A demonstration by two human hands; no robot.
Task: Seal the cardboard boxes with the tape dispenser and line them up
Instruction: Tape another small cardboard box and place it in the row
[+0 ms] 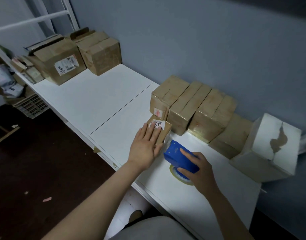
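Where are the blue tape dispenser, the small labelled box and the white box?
blue tape dispenser (174,151): head view, blue top face.
small labelled box (166,132): head view, bare brown top.
white box (265,129): head view, white top face.

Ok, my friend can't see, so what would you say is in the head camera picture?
A person's left hand presses flat on a small cardboard box labelled 1011, while the right hand grips a blue tape dispenser right beside it at a white table. Behind them, a row of taped boxes lines the wall.
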